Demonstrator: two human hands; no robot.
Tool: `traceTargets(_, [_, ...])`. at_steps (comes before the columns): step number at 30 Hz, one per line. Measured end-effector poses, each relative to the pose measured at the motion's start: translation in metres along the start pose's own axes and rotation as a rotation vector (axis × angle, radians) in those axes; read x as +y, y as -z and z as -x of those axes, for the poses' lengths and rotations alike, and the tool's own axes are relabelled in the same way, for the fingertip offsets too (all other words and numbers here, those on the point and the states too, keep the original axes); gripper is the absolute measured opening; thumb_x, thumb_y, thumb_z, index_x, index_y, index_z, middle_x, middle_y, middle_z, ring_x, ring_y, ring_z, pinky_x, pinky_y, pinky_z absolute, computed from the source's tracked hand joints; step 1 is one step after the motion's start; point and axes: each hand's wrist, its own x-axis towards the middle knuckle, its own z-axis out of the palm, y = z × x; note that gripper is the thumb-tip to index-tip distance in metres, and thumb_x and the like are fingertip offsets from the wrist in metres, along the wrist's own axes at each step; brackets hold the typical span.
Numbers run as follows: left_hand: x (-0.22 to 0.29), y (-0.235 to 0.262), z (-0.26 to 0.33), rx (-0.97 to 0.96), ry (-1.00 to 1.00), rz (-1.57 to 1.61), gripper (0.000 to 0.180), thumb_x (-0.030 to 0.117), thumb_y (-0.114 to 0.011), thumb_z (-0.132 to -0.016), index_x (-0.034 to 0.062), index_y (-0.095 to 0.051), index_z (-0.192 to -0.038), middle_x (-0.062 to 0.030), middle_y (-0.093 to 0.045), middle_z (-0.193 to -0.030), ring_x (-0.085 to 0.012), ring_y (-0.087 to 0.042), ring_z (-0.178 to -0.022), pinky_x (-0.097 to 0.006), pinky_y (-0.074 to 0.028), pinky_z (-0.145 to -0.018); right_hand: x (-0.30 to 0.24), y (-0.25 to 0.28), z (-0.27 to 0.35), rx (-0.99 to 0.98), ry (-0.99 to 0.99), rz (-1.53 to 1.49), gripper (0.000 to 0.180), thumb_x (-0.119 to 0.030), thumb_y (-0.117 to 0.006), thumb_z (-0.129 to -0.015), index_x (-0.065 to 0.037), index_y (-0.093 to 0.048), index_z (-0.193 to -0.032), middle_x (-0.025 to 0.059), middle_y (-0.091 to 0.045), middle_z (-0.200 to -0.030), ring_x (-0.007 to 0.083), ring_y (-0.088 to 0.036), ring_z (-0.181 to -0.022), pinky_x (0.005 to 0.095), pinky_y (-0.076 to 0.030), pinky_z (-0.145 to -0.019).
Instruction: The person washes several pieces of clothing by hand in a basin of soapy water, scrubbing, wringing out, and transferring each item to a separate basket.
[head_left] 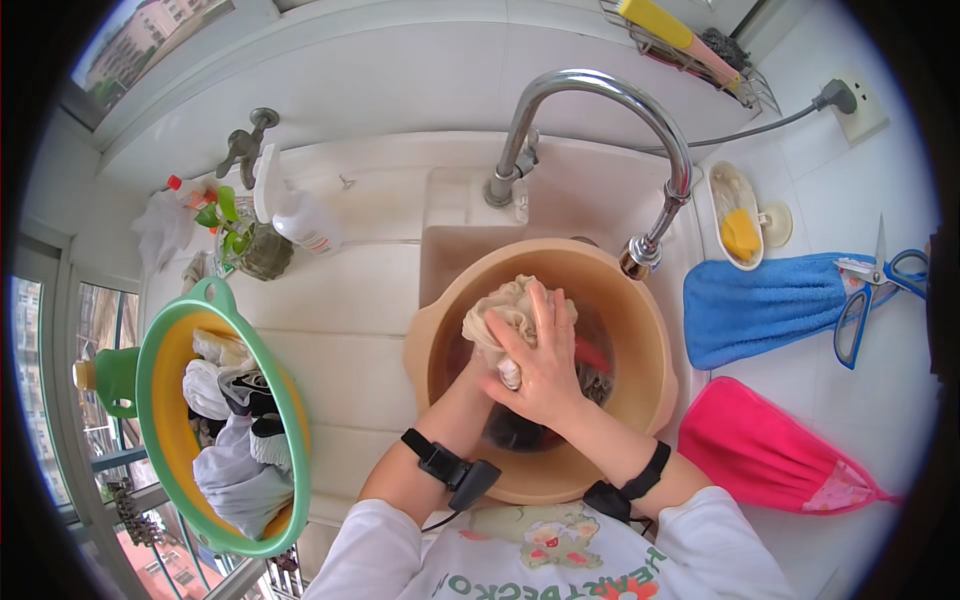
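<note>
left hand (477, 372) reaches up behind a bunched cream cloth (498, 312); its fingers are hidden, so whether they close cannot be told. right hand (545, 368) clasps the cloth from the right, fingers spread across the folds. the cloth is thus held between the two hands, above a beige basin (640, 425) in which dark fabric (522, 434) lies. step in progress, judged from posture: washing by hand, probably rubbing or squeezing. the next move appears to call for both palms working together, with the bundle kept over the basin so that drips fall inside. surroundings, left to right: a green-rimmed yellow tub (172, 410) containing mixed laundry (240, 475); a white spray bottle (300, 220); a chrome faucet (580, 80), its spout apart from the hands; a pink towel (755, 440); a blue towel (755, 308); and scissors (880, 275) across the blue towel's right end.
</note>
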Motion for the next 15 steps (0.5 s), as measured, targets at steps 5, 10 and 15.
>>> traceTargets(5, [0.005,0.013,-0.007,0.270,-0.008,-0.236,0.039,0.031,-0.039,-0.096,0.0040,-0.050,-0.121,-0.0116,-0.060,-0.113,-0.0251,-0.062,-0.098,-0.039,-0.052,-0.084,0.015,-0.014,-0.014,0.094,0.045,-0.065,0.056,-0.035,-0.073,-0.069,-0.010,-0.055,-0.117,0.0257,-0.035,-0.135,0.0460,-0.039,-0.118,0.0542,-0.032,-0.099])
traceTargets(10, [0.004,0.019,-0.001,0.424,0.032,-0.346,0.039,0.030,-0.041,-0.095,0.0034,-0.049,-0.122,-0.0124,-0.060,-0.113,-0.0253,-0.062,-0.097,-0.039,-0.052,-0.083,0.040,-0.020,-0.020,0.177,-0.085,-0.217,0.042,-0.023,-0.070,-0.073,-0.007,-0.056,-0.108,0.0191,-0.052,-0.112,0.0380,-0.052,-0.099,0.0421,-0.044,-0.086])
traceTargets(15, [0.005,0.019,-0.003,0.483,0.078,-0.513,0.048,0.033,-0.053,-0.086,0.0010,-0.048,-0.121,-0.0129,-0.060,-0.110,-0.0235,-0.062,-0.095,-0.038,-0.051,-0.081,0.086,-0.005,-0.030,-0.151,-0.672,-0.568,0.026,-0.022,-0.059,-0.083,-0.003,-0.054,-0.100,0.0170,-0.060,-0.093,0.0366,-0.059,-0.095,0.0441,-0.049,-0.074])
